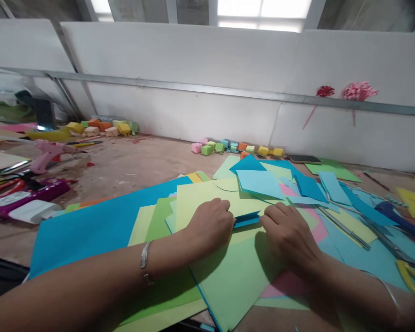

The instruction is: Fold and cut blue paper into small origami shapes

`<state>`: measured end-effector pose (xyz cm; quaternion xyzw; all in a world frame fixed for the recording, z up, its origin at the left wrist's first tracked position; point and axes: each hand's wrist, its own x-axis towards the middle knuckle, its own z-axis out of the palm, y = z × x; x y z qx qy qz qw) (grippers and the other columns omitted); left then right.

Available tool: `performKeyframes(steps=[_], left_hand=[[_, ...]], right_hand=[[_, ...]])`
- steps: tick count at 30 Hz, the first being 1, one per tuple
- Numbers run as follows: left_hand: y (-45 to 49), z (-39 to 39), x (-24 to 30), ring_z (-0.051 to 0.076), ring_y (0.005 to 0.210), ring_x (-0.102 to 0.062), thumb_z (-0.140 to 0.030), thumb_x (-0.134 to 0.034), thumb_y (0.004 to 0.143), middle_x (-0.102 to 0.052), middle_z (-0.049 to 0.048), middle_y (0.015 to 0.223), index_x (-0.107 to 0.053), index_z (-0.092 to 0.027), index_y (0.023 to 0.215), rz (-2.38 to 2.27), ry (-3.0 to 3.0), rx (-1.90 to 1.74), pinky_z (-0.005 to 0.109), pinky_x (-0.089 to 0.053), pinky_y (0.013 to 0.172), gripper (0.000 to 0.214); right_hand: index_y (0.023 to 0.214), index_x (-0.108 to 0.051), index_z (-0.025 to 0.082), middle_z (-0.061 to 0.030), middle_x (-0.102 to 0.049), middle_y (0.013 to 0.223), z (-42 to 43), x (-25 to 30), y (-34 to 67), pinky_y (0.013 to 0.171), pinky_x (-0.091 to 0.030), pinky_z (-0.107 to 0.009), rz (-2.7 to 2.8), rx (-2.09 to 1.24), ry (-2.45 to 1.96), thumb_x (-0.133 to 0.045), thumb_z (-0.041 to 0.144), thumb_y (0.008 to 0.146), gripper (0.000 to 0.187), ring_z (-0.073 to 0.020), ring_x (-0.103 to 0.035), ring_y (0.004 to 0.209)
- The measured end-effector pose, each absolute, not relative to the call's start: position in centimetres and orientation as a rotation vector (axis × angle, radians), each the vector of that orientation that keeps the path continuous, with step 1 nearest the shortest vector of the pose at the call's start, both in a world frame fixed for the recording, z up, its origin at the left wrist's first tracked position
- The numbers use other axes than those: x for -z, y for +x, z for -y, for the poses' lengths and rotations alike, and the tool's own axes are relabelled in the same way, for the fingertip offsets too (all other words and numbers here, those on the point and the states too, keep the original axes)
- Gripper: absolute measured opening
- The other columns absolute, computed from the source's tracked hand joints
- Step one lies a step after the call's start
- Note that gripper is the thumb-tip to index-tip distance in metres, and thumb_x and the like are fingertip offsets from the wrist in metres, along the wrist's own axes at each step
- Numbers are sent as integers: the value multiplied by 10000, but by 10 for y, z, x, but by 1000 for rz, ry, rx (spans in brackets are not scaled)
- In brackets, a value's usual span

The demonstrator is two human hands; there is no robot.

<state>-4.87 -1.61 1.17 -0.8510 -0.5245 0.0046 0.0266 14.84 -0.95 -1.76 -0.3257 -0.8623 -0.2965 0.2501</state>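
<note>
My left hand (210,226) and my right hand (287,233) rest side by side on a pile of coloured paper sheets. Both have their fingers curled down and pinch the edges of a small folded blue paper (247,220) that lies between them. Under it is a pale yellow-green sheet (200,196), and below that a larger light green sheet (235,276). A metal bangle circles my left wrist. A big blue sheet (90,230) spreads to the left of my left forearm.
Light blue squares (259,182) and other sheets lie behind my hands. A metal ruler (344,228) and yellow-handled scissors (410,272) are at the right. Small paper cubes (237,148) line the white wall. A pink glue gun (50,152) and a purple packet (27,196) sit at the left.
</note>
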Motion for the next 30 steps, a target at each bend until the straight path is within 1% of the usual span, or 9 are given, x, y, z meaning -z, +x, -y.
performKeyframes(steps=[4,7,10,13,16,20,23,26,30], left_hand=[[-50,14,-8,241,767,-617,-196,-446,924,-668,101,813,-706,-143,797,1624,-2676,27,314,-402,582,294],[-51,14,-5,244,787,-641,-206,-444,923,-693,89,848,-682,-156,942,1659,-2721,152,314,-414,607,243],[-53,12,-3,245,829,-658,-197,-457,909,-714,74,923,-620,-191,1148,1695,-2755,325,309,-423,630,289],[-56,11,-3,230,831,-658,-179,-462,892,-721,53,909,-653,-226,1115,1710,-2798,426,298,-421,646,297],[-56,9,-3,216,796,-648,-175,-478,873,-718,50,854,-723,-217,956,1720,-2836,431,294,-416,650,262],[-56,8,0,218,795,-646,-163,-480,861,-721,72,864,-740,-186,923,1770,-2808,395,298,-417,662,268],[-56,8,1,221,789,-639,-168,-472,871,-710,86,852,-734,-161,899,1827,-2726,357,302,-414,658,264],[-58,8,0,225,773,-621,-242,-461,915,-684,81,824,-728,-162,869,1835,-2690,306,315,-412,649,283],[-59,11,-5,260,878,-581,-443,-562,896,-634,98,894,-720,-153,864,1704,-2685,236,336,-426,693,332]], right_hand=[[750,-668,137,-81,-624,766,5,21,146,646,-320,-311,2366,454,-914,-473,113,902,248,-188,-490,731],[777,-682,144,-76,-638,787,-1,26,149,650,-348,-306,2396,322,-997,-506,195,925,236,-185,-510,731],[891,-706,164,-59,-619,769,-6,31,152,602,-340,-280,2469,245,-1036,-491,181,930,219,-175,-511,709],[1052,-703,194,-49,-576,746,-7,32,152,564,-316,-269,2552,232,-981,-453,155,934,278,-172,-493,689],[995,-712,189,-47,-540,725,-6,29,150,567,-313,-272,2544,200,-893,-423,124,927,304,-171,-471,685],[851,-671,144,-76,-564,805,-4,22,150,602,-342,-274,2426,126,-780,-433,58,874,254,-172,-484,742],[732,-622,141,-86,-598,813,-6,21,153,640,-335,-296,2359,326,-704,-445,39,880,252,-171,-477,749],[711,-621,151,-73,-636,784,-10,24,156,666,-309,-320,2456,572,-688,-465,69,920,273,-179,-478,747],[760,-653,153,-64,-658,778,-10,28,158,680,-301,-322,2583,598,-796,-500,135,941,238,-184,-499,756]])
